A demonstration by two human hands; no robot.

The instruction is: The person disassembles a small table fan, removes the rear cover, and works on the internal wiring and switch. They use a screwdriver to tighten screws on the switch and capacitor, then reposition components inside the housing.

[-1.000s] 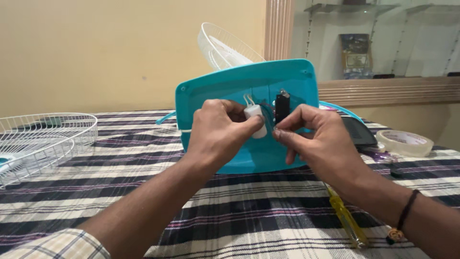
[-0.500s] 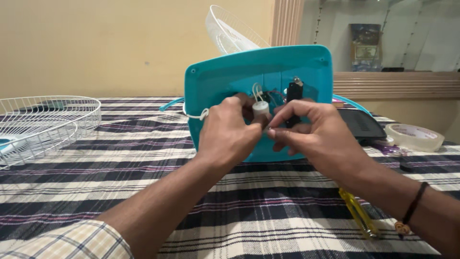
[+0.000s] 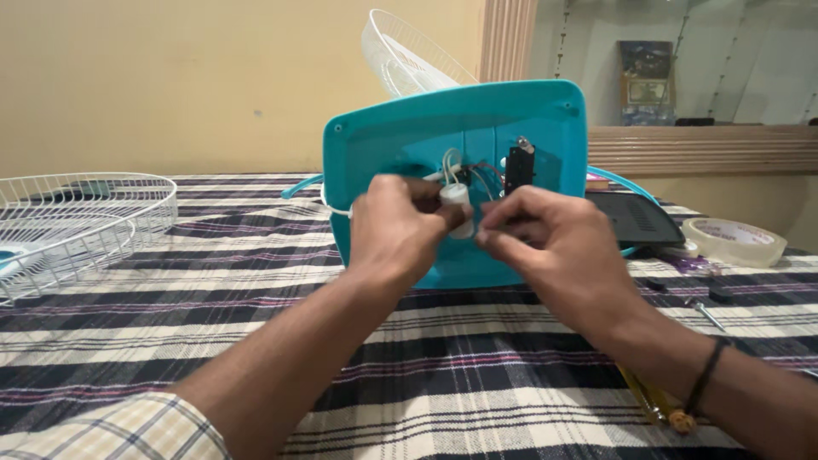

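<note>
Teal fan base [image 3: 383, 140] upright; both hands pinch its white capacitor [image 3: 457, 204].

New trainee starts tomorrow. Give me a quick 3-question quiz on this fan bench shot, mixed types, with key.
1. True or false: the teal fan base lies flat on the tablecloth.
2. What sits between the left hand and right hand? A) white cylinder part B) tape roll C) screwdriver
3. Which side of the table holds the white wire guard?

Key: 1 false, it stands on edge. 2 A, the white cylinder part. 3 The person's left.
</note>
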